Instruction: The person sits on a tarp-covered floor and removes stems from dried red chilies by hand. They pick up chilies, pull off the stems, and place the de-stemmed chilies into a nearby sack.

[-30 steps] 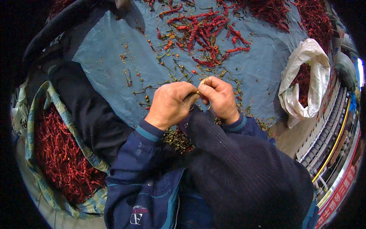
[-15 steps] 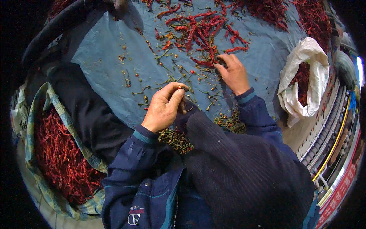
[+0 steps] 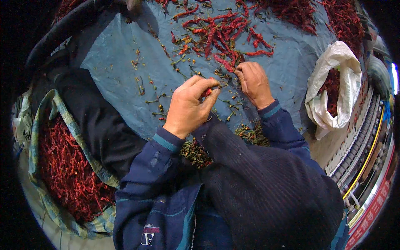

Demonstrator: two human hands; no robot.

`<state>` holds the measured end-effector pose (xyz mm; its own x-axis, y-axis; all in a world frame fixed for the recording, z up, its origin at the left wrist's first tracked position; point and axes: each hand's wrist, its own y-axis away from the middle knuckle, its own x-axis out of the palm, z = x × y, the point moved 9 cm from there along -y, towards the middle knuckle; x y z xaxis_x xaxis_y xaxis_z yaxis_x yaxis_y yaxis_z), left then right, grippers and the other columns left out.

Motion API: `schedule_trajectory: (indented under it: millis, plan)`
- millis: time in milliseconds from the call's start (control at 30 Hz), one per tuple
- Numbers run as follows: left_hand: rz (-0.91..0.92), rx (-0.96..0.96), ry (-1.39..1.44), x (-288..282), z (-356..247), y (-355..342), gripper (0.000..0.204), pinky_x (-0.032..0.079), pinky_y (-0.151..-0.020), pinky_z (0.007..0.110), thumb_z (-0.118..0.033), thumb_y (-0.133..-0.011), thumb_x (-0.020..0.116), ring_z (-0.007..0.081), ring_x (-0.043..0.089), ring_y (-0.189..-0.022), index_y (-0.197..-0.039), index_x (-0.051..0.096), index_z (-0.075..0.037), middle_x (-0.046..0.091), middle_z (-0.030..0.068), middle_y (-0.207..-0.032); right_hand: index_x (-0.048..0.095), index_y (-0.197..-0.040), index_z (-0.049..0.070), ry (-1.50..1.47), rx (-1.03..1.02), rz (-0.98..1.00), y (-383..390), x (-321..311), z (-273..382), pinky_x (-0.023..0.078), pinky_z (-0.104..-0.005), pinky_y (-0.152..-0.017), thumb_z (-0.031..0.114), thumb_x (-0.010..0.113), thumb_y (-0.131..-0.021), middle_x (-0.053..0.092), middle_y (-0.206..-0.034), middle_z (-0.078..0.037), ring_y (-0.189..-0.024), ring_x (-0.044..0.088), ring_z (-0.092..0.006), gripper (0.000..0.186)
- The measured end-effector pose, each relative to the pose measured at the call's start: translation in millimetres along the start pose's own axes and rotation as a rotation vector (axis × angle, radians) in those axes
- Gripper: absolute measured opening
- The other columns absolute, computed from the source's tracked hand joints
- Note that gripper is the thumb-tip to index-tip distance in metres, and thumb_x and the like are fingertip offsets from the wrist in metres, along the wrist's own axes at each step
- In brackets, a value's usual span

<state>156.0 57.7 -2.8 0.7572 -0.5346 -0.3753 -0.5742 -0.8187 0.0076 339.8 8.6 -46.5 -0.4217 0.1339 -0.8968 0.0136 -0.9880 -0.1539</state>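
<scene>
My left hand is closed, with a small red piece of dried chili showing between thumb and fingers. To its right and a little farther off, my right hand pinches the near end of a dried red chili. That chili points away to the left, toward a loose heap of dried red chilies on the blue sheet. Around both hands lie cut-off green stems and crumbs. A pile of stems lies close to my lap, partly hidden by my left sleeve.
A checked cloth sack full of red chilies stands at my left. At the right is a white woven sack with chilies inside. Bigger chili heaps lie at the far edge. Another person's dark sleeve shows at the far left.
My left hand has moved slightly right and away from me, and a red piece now shows in its fingers. The chili at my right hand has turned and points farther away.
</scene>
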Motion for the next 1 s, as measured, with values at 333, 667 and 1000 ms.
schedule_trajectory:
  millis: [333, 667, 1000]
  plan:
    - [0.075, -0.007, -0.182, 6, 6, -5, 0.02, 0.054, -0.071, 0.039, -0.012, -0.085, 0.075, 0.0336, 0.068, -0.084, -0.103, 0.071, -0.008, 0.069, 0.0125, -0.094, 0.063, -0.095, 0.005, -0.613, 0.124, 0.251, -11, -17, 57, 0.051, -0.0413, -0.067, 0.018, 0.064, -0.096, 0.064, -0.083, -0.013, -0.077, 0.065, -0.034, 0.013]
    - [0.528, -0.438, 0.53, 15, 12, 14, 0.012, 0.046, -0.064, 0.025, -0.014, -0.097, 0.066, 0.006, 0.056, -0.073, -0.099, 0.069, -0.004, 0.067, 0.0, -0.082, 0.068, -0.092, 0.002, -1.466, 0.382, 0.612, 15, 5, 71, 0.047, -0.0273, -0.065, 0.021, 0.063, -0.101, 0.063, -0.077, 0.001, -0.072, 0.057, -0.008, 0.022]
    - [0.274, -0.833, 0.998, 26, 76, 66, 0.018, 0.044, -0.061, 0.022, -0.025, -0.105, 0.055, 0.0075, 0.057, -0.075, -0.114, 0.059, -0.009, 0.061, -0.0012, -0.086, 0.071, -0.092, 0.003, -0.491, -0.008, 0.266, 17, 10, 35, 0.053, -0.0381, -0.083, 0.01, 0.07, -0.088, 0.068, -0.109, -0.013, -0.097, 0.066, -0.0309, 0.008]
